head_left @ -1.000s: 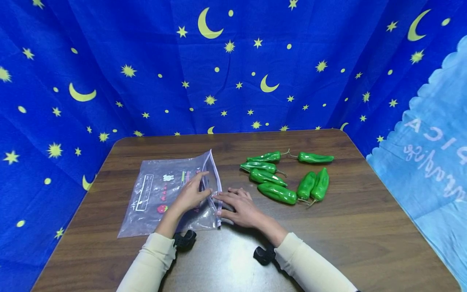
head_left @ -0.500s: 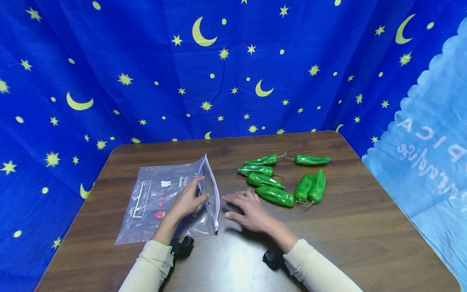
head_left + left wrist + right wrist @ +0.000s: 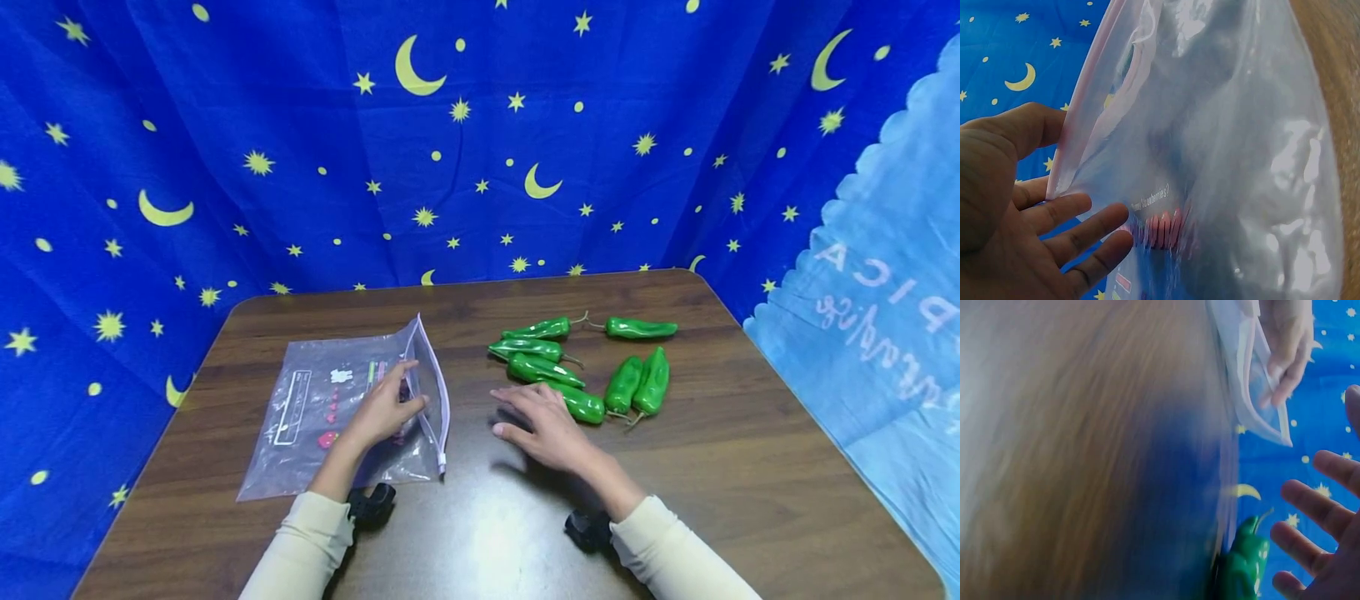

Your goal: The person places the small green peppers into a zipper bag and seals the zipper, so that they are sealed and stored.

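Note:
A clear zip bag (image 3: 273, 467) with a printed strawberry and rabbit lies on the left, its mouth gaping toward the right. My left hand (image 3: 381, 412) holds the upper layer at the mouth. In the left wrist view, thumb and fingers sit at the pink rim (image 3: 1079, 119). The slider (image 3: 441, 459) is at the near end of the mouth. My right hand (image 3: 551, 429) hovers with spread fingers, partly covering a green pepper (image 3: 585, 406); contact cannot be told. In the right wrist view those fingers (image 3: 1319, 509) hold nothing, near a green pepper (image 3: 1244, 565).
Several more green peppers lie behind and to the right, including one pepper (image 3: 546, 369) just behind the covered one and a pair with a pepper (image 3: 652, 383) at the right. The wooden table (image 3: 750, 467) ends at a blue star-patterned curtain (image 3: 480, 125).
My right hand has let go of the bag's mouth and moved right to the nearest pepper. The bag's mouth has spread wider. My left hand has stayed at the bag.

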### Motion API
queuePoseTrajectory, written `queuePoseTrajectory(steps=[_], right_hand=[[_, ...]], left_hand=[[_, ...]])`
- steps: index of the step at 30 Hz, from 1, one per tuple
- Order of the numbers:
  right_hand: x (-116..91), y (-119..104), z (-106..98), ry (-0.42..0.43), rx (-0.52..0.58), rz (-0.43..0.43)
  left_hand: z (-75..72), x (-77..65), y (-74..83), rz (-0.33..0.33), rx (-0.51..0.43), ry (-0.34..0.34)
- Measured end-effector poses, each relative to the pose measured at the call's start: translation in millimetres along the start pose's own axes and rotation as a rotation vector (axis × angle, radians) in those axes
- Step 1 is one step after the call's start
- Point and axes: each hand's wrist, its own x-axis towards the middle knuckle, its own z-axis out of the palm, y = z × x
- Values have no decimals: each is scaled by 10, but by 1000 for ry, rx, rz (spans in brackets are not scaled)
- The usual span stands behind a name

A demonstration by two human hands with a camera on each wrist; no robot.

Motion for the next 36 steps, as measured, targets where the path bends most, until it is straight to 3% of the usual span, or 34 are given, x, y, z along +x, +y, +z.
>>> queuePoseTrajectory(steps=[13, 20, 36], right_hand=[[-197, 322, -277, 132, -104, 91], [-325, 434, -338, 215, -164, 154], [-438, 538, -346, 248, -191, 257]], left_hand=[[-11, -16, -6, 13, 18, 13], [-33, -12, -5, -19, 31, -6], [-42, -31, -16, -36, 48, -1]])
